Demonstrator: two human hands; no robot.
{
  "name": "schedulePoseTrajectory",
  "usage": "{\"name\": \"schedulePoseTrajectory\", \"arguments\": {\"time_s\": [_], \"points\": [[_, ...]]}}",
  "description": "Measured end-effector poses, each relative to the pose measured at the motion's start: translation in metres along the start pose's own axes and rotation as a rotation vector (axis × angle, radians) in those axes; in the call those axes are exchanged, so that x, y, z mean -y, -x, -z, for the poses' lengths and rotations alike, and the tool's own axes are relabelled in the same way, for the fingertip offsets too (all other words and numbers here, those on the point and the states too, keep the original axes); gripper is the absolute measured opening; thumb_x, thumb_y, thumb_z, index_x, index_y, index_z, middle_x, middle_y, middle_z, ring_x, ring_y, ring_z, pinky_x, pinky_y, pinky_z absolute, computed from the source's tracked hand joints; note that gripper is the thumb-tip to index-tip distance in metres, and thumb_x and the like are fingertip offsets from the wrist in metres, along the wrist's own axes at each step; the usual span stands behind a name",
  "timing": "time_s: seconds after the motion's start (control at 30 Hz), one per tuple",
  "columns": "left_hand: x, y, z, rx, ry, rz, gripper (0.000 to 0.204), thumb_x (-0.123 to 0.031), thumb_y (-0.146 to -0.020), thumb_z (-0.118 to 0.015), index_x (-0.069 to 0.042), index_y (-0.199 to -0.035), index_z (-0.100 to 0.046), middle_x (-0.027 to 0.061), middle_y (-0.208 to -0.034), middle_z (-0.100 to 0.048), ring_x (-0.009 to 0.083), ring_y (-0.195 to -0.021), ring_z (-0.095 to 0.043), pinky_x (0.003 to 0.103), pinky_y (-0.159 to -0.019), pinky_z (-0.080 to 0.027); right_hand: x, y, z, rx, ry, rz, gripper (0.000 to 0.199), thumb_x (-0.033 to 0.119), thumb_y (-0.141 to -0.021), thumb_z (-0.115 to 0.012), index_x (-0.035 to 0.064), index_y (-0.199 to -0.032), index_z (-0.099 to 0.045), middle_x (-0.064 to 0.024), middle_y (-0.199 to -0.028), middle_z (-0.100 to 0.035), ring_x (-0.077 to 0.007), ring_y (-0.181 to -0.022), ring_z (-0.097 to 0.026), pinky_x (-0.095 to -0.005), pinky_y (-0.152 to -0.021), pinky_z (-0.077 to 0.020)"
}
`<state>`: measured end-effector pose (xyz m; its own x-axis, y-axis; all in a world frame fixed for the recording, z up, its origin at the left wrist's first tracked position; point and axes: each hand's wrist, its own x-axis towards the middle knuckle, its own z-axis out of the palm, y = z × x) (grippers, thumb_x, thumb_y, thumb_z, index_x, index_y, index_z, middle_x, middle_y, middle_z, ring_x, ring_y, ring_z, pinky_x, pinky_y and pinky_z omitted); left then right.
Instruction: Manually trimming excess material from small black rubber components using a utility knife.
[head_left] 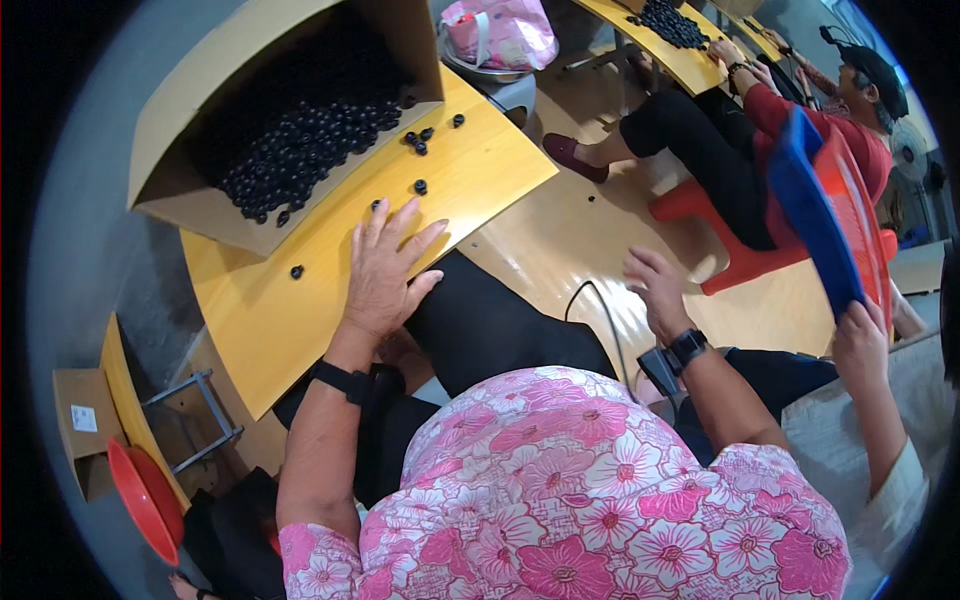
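Note:
My left hand [385,265] is over the yellow tabletop [270,330], palm down with its fingers spread, holding nothing that I can see. Close to its fingertips lies a small round black piece [420,187], and another is partly covered by the fingers. More such pieces [416,141] are scattered nearer the box, with a single one [297,272] to the left of the hand. Over to the right, clear of the table, my right hand [658,290] is raised in the air. Its fingers are slightly bent and apart, with nothing visible in them.
A cardboard box [180,95] full of black pieces lies open toward me on the table. At right, another person's hand [862,335] grips a blue tray [812,205] beside a red one. A person in red sits beyond, at another table [610,12]. A thin cable [612,310] hangs near my lap.

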<state>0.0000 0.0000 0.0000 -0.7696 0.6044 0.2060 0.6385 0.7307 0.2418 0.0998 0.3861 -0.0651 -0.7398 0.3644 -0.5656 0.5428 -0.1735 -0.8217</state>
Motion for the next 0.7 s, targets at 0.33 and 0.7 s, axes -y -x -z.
{"name": "schedulePoseTrajectory", "arguments": {"time_s": [0.33, 0.7], "points": [[0.005, -0.004, 0.002, 0.000, -0.049, 0.317, 0.069, -0.034, -0.077, -0.065, -0.022, -0.139, -0.038, 0.0142, -0.149, -0.021, 0.0369, -0.139, -0.014, 0.056, -0.110, -0.011, 0.121, -0.017, -0.161, 0.268, 0.736, 1.155, 0.084, 0.026, -0.068, -0.078, 0.0092, -0.138, -0.033, -0.0193, -0.135, -0.039, -0.0351, -0.125, -0.039, -0.0448, -0.103, -0.0345], [0.013, 0.008, 0.009, -0.060, 0.010, 0.474, 0.080, -0.034, -0.075, -0.069, -0.017, -0.143, -0.030, 0.0153, -0.149, -0.019, 0.0376, -0.139, -0.013, 0.057, -0.109, -0.012, 0.127, -0.054, -0.257, 0.168, 1.091, 1.119, 0.101, 0.053, -0.068, -0.073, 0.0034, -0.141, -0.025, -0.0294, -0.142, -0.024, -0.0432, -0.132, -0.025, -0.0452, -0.110, -0.0226]]}}
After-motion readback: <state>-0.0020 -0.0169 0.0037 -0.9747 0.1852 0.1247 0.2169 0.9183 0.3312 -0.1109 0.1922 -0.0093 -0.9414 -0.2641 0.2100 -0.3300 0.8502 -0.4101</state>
